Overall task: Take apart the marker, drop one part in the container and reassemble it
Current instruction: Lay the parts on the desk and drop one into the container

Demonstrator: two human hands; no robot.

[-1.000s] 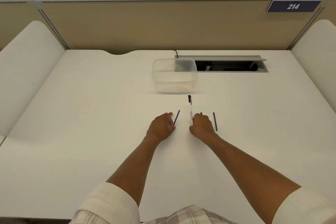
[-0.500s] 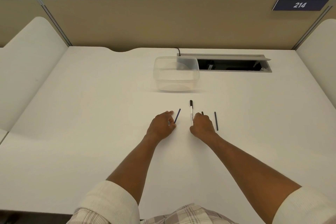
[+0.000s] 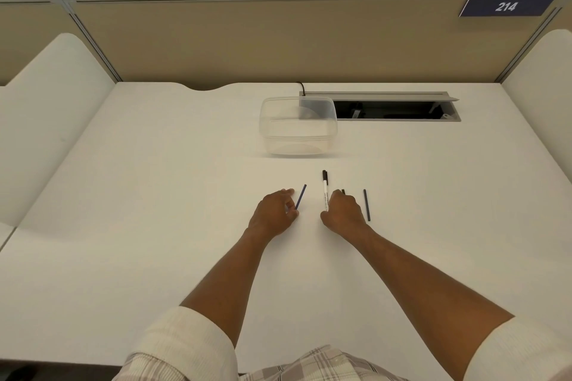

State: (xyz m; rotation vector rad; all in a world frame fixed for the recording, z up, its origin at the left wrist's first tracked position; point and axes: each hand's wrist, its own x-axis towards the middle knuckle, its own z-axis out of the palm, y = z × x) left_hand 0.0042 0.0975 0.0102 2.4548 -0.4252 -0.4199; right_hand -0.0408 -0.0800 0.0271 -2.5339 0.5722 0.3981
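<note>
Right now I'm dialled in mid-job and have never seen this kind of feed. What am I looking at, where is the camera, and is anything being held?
There is no machine here: a person works with two bare hands, and the single picture comes from a wide-angle camera worn on their head, looking forward and down.

On the white desk stands a clear plastic container, which looks empty. Nearer the person lie a white marker with a black cap, a thin dark stick to its left and another thin dark stick to its right.

The left hand rests at the near end of the left stick, fingers touching it. The right hand is curled beside the marker's near end. Whether either has a real grip is unclear. Nothing is lifted.
</note>
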